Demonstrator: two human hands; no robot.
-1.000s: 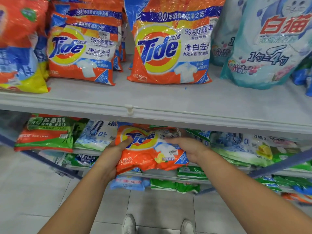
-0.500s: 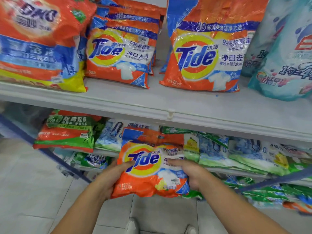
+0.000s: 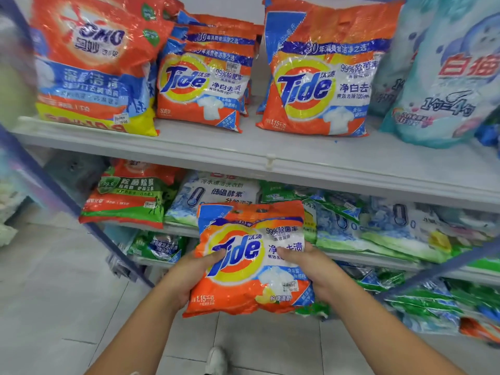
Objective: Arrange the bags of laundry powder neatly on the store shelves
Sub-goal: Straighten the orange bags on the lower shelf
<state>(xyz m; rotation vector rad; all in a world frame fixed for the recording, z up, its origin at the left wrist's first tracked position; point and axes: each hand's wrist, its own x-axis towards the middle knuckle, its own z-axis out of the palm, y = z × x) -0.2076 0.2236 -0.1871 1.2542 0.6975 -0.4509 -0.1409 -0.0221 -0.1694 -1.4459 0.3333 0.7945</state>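
Note:
I hold an orange Tide bag (image 3: 250, 259) in front of the lower shelf, clear of it, upright with its label facing me. My left hand (image 3: 189, 274) grips its left side with the thumb on the logo. My right hand (image 3: 311, 266) grips its right side. On the upper shelf (image 3: 243, 150) stand a small Tide bag (image 3: 203, 87) with more stacked behind it, and a larger Tide bag (image 3: 319, 77) to its right.
An orange OMO bag (image 3: 92, 63) stands at the upper shelf's left, pale teal bags (image 3: 446, 77) at its right. The lower shelf holds a green-and-orange bag (image 3: 127, 196) and several white-blue and green bags (image 3: 378, 226). A blue shelf post (image 3: 67, 201) slants at left. Tiled floor below.
Both hands have pulled the Tide bag out from the lower shelf toward me and raised it. My view has tilted up and left, showing more of the upper shelf.

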